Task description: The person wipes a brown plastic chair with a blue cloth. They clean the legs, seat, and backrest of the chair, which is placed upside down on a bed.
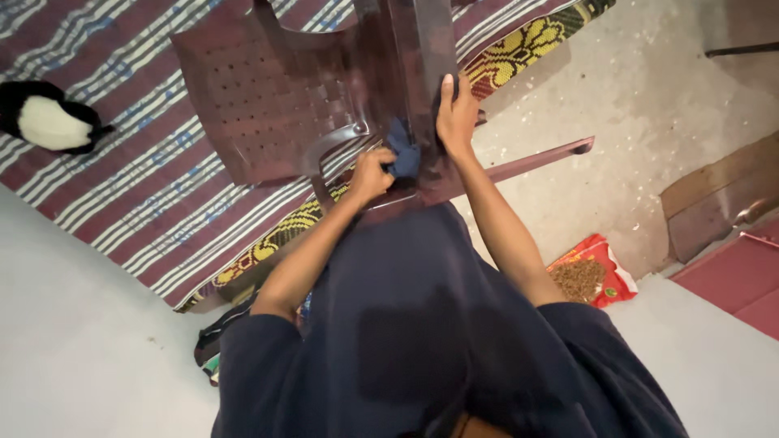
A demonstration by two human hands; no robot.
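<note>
1. A dark blue cloth (403,154) is gripped in the left hand (372,174) against a maroon plastic chair (276,97).
2. The chair is steadied under the flat right hand (456,113).
3. A striped mat (130,186) is spread beneath the chair on a concrete floor (649,105); a red bag (592,276) of brown pellets is seen near the right arm.

Item: dark maroon moulded plastic chair (276,89). Glossy surface, perforated panel with grid of small square holes, curved armrest. Pose: tipped over on side, one straight leg projecting toward 3 o'clock, low above grey floor. Position: upper centre of view, partly over striped mat.

Item: small dark blue cloth (403,154). Crumpled, bunched. Position: pressed against chair frame near armrest curve, at 4 o'clock from perforated panel. Gripped in closed hand; other hand flat on chair just at 1 o'clock from cloth.
</note>
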